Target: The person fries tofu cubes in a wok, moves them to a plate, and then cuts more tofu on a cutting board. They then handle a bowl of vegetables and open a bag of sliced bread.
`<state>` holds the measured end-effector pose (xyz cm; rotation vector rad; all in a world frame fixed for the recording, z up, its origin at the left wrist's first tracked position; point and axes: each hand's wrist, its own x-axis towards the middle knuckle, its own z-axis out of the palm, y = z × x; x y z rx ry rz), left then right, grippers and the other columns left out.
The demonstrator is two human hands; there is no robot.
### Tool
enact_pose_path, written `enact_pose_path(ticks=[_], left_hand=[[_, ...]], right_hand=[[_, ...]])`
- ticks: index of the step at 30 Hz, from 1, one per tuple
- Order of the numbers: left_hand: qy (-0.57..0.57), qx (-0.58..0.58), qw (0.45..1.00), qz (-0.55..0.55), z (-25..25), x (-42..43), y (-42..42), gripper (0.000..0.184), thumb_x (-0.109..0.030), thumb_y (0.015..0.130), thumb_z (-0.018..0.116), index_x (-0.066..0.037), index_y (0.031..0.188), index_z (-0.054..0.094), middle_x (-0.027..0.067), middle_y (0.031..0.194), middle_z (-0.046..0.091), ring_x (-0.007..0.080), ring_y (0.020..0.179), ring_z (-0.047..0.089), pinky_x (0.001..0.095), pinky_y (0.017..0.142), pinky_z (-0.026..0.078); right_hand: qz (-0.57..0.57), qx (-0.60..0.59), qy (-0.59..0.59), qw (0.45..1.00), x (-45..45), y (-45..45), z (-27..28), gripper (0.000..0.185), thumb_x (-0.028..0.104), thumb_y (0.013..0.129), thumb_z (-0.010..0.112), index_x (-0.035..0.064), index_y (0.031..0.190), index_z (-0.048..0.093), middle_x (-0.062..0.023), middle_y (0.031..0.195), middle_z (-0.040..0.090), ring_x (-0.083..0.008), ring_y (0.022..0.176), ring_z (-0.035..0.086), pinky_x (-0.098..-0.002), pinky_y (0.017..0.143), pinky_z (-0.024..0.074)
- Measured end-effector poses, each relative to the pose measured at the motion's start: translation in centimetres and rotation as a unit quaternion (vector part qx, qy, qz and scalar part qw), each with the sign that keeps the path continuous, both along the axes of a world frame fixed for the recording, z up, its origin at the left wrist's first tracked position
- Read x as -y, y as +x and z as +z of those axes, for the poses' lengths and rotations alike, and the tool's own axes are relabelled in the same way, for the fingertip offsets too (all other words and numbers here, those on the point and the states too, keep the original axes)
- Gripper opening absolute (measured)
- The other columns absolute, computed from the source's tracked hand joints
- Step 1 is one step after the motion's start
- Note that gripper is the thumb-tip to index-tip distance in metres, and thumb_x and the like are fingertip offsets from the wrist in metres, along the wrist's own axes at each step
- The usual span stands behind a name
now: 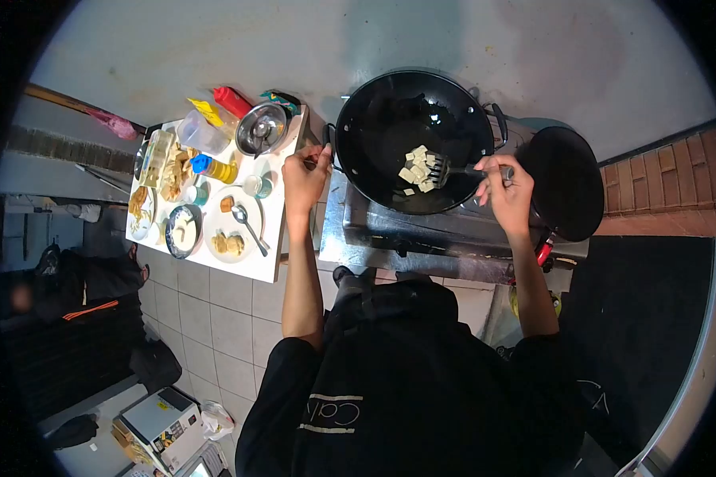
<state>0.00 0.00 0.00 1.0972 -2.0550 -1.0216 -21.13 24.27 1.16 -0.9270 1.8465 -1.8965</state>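
A big black wok (406, 103) sits on the stove (374, 226). Pale cubes that look like tofu (416, 168) lie in a small heap on its near side. My right hand (507, 191) is closed around the handle of a slotted spatula (440, 171), whose slotted head is among the cubes. At the wok's left side, my left hand (309, 176) grips the wok's loop handle (328, 137); part of that handle is hidden by the fingers.
A black pan (566, 183) with a red handle stands right of the wok. On the left, a white table (254, 266) bears a steel bowl (262, 129), a yellow bottle with a blue cap (215, 168), a plate with a spoon (247, 222) and other dishes. Another person (79, 278) is at far left.
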Motion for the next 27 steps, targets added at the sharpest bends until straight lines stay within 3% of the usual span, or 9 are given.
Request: enact_pose_path(ticks=[10, 27], left_hand=[[-0.021, -0.001, 1.000, 0.002, 0.5, 0.0, 0.3, 0.025, -0.018, 0.083, 0.067, 0.007, 0.086, 0.067, 0.0069, 0.061, 0.061, 0.0099, 0.053, 0.055, 0.0253, 0.051, 0.043], [-0.014, -0.018, 1.000, -0.012, 0.1, -0.2, 0.0, 0.027, -0.019, 0.083, 0.067, 0.008, 0.087, 0.066, 0.0073, 0.061, 0.060, 0.0101, 0.054, 0.055, 0.0252, 0.052, 0.043]], right_hand=[[0.056, 0.013, -0.034, 0.998, 1.0, 1.8, -1.1, 0.016, 0.009, 0.096, 0.045, -0.0031, 0.088, 0.052, -0.0121, 0.083, 0.061, -0.0100, 0.048, 0.055, -0.0205, 0.038, 0.0427], [-0.044, 0.126, -0.123, 0.983, 2.9, 5.6, -2.0, 0.015, 0.009, 0.094, 0.048, -0.0035, 0.088, 0.052, -0.0127, 0.082, 0.061, -0.0116, 0.047, 0.056, -0.0217, 0.035, 0.0446]])
